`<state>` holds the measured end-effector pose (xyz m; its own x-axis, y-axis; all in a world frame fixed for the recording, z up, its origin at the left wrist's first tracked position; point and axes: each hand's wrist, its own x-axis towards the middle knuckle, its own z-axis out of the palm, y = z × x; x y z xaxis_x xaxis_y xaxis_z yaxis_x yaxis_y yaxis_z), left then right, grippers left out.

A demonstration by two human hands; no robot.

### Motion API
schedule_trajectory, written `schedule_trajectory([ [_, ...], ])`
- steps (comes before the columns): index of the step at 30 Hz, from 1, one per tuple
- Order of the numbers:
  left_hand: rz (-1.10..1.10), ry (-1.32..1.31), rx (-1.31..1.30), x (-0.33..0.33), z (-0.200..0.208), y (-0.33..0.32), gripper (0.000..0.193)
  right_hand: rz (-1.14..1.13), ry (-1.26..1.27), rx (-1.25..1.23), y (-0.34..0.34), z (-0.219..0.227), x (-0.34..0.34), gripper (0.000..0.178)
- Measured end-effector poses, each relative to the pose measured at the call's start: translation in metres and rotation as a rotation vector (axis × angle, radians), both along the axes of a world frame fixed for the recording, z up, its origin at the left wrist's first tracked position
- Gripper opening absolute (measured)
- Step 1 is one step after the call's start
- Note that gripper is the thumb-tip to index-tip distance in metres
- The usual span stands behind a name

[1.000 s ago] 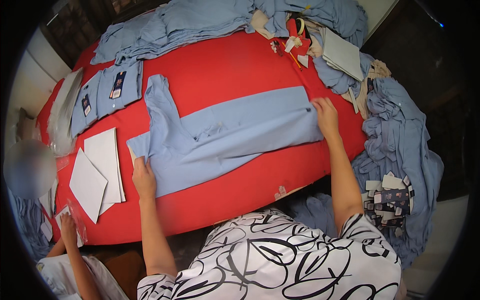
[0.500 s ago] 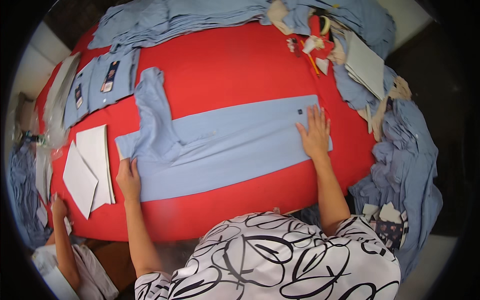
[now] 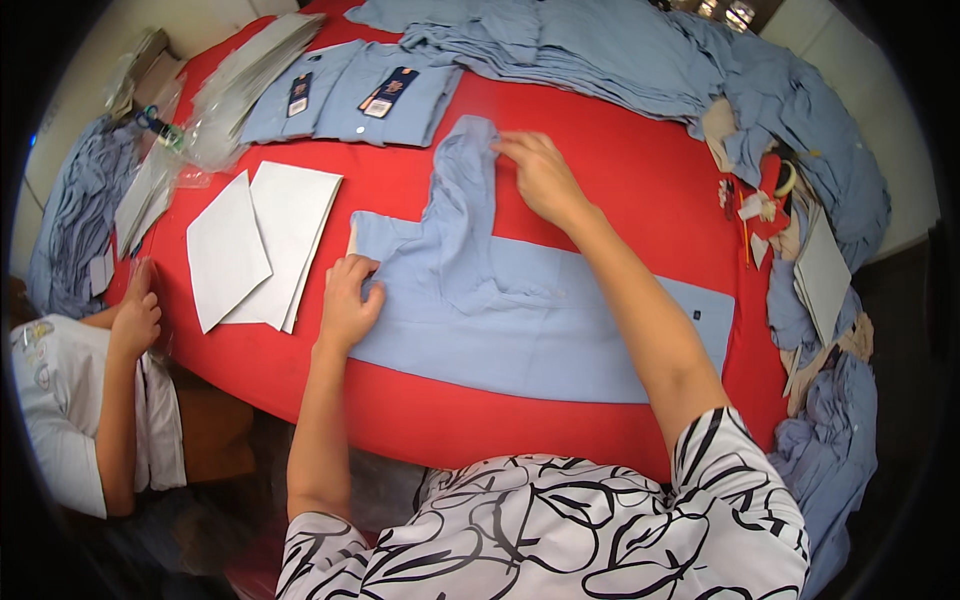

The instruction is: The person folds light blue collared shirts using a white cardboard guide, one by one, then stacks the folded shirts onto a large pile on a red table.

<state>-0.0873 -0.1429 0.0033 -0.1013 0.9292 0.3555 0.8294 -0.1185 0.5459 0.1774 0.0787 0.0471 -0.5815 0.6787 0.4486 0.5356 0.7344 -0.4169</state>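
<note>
Partly folded light-blue shirt (image 3: pixel 560 360) on a red-covered table (image 3: pixel 610 170), directly before the person. The body lies in a long, flattened panel with a small dark label (image 3: pixel 697 315) near its right end; one sleeve (image 3: pixel 462 190) juts away from the person, rumpled and not folded in. The left hand (image 3: pixel 348 305) rests loosely curved on the shirt's left end, thumb apart from the fingers. The right hand (image 3: pixel 543 178) has its fingertips at the sleeve's far end; whether they pinch the cloth cannot be told. Compact folded shirts (image 3: pixel 335 112) with dark hang tags (image 3: pixel 397 88) lie beyond; the shirt in hand shows no such tag. Red surface shows right of the sleeve, above the panel. White sheets (image 3: pixel 285 240) lie just left of the left hand; the table's near edge curves close below the panel.
</note>
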Motion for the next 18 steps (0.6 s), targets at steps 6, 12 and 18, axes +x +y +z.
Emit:
schedule_trajectory([
  [6,0.001,0.015,-0.074,0.01,0.006,0.001,0.032,0.115,-0.596,0.081,0.047,0.007,-0.066,0.044],
  [12,0.039,0.046,-0.072,0.001,-0.01,-0.001,0.023,0.31,-0.268,0.191,-0.032,0.107,0.002,0.026],
  [18,0.095,-0.058,0.0,0.001,-0.023,0.01,0.009,0.202,-0.398,0.284,-0.187,0.04,0.123,0.037],
])
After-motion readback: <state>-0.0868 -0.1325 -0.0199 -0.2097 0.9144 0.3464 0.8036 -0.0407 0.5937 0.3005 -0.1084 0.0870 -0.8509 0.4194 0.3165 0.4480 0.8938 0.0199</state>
